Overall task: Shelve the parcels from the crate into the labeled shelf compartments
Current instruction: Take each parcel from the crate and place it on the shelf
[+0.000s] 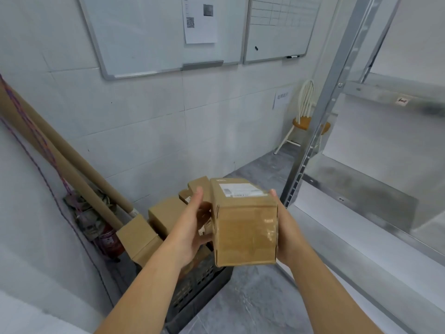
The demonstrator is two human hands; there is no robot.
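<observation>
I hold a brown cardboard parcel (245, 227) with a white shipping label on top, raised above the crate. My left hand (192, 227) presses its left side and my right hand (283, 227) cups its right side. Below and to the left stands a dark plastic crate (199, 285) with several more brown parcels (166, 213) piled in it. The metal shelf (361, 189) stands to the right, its lower compartments bare, with a small label (402, 101) on the upper shelf's front edge.
Long cardboard tubes (62, 160) lean in the left corner above a red canister (109, 239). Two whiteboards (156, 32) hang on the tiled wall. A wooden chair (304, 116) stands behind the shelf's upright post (320, 112). Grey floor lies in front of the crate.
</observation>
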